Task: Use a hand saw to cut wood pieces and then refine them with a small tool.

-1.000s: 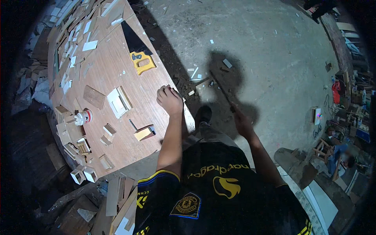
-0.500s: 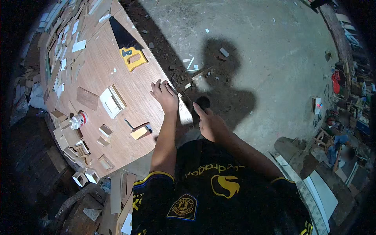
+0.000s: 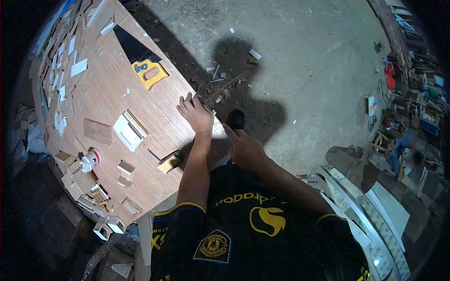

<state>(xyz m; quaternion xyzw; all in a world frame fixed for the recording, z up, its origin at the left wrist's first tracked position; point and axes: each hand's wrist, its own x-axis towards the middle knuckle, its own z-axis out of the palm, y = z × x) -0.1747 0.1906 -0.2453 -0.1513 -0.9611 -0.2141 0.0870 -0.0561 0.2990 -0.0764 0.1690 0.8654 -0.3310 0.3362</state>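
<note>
My left hand point(image 3: 196, 114) lies on the wooden table point(image 3: 159, 103) at its right edge, fingers slightly spread and pressing down. A small dark piece shows beside its fingertips, too unclear to name. Just off that edge is my right hand point(image 3: 246, 149), its index finger stretched towards the table edge and its other fingers curled closed; what they hold is hidden. Farther up the table lies a handsaw point(image 3: 149, 75) with a yellow handle. Left of my left forearm rests a small plane-like wooden tool point(image 3: 168, 162) with a dark rod.
A white panelled wooden piece point(image 3: 129, 132), a brown board point(image 3: 97, 131) and a white jar point(image 3: 91, 160) stand on the table. Small wooden boxes point(image 3: 116, 225) crowd its near-left corner. Offcuts point(image 3: 254, 54) litter the floor near my shoe point(image 3: 236, 119). Long boards point(image 3: 386, 210) lie at right.
The view has shifted slightly, so the table and floor sit differently in it. My right hand has moved a little nearer to me along the table edge; my left hand stays in place.
</note>
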